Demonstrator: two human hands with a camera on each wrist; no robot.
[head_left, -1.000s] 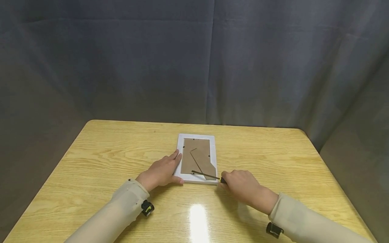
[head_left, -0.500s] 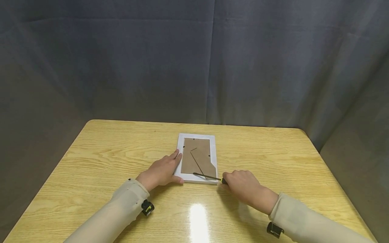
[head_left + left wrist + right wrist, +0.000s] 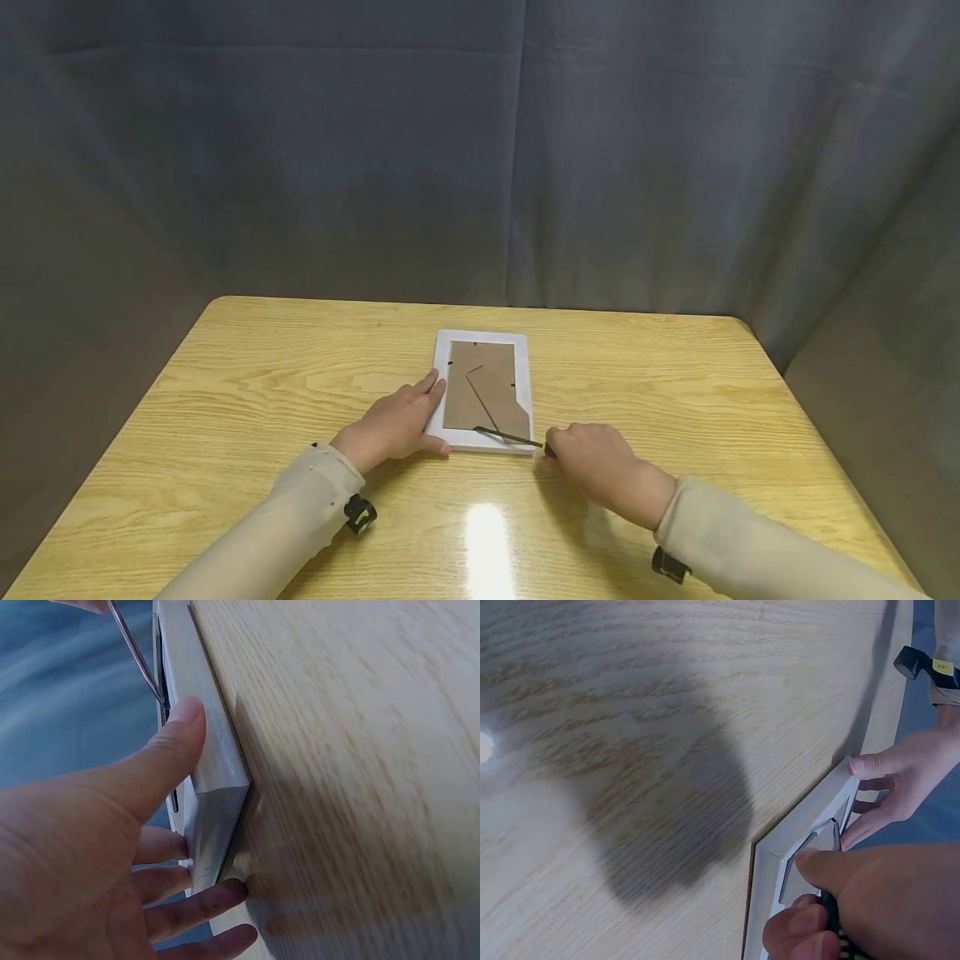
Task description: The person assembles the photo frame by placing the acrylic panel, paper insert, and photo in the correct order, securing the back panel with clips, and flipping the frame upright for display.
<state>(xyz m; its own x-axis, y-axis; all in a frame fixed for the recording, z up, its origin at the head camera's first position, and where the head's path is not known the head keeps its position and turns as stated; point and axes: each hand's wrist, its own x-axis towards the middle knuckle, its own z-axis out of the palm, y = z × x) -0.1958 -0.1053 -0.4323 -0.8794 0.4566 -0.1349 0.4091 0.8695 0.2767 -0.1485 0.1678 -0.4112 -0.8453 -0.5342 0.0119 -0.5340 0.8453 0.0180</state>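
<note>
A white picture frame (image 3: 486,441) lies back side up on the table, with a brown backing board (image 3: 491,358) and small black tabs around its opening. My left hand (image 3: 393,423) holds its near left corner, thumb against the near edge and fingers along the left side. In my right hand (image 3: 600,467) I grip a screwdriver (image 3: 510,437) by its dark handle, most of which the hand hides. Its thin shaft slants left across the frame's near right part. The tip sits at the near edge of the opening, by a black tab. In the left wrist view the shaft (image 3: 136,656) reaches the board's edge beyond my thumb.
The wood-grain table (image 3: 300,342) extends around the frame on all sides. Dark grey curtains (image 3: 360,167) hang behind it and at both sides. A bright light reflection lies on the near tabletop. Each wrist carries a small black camera (image 3: 360,514).
The screwdriver tip has shifted slightly toward the near edge and to the right on the frame. My left hand keeps its hold, and the frame stays in place under it.
</note>
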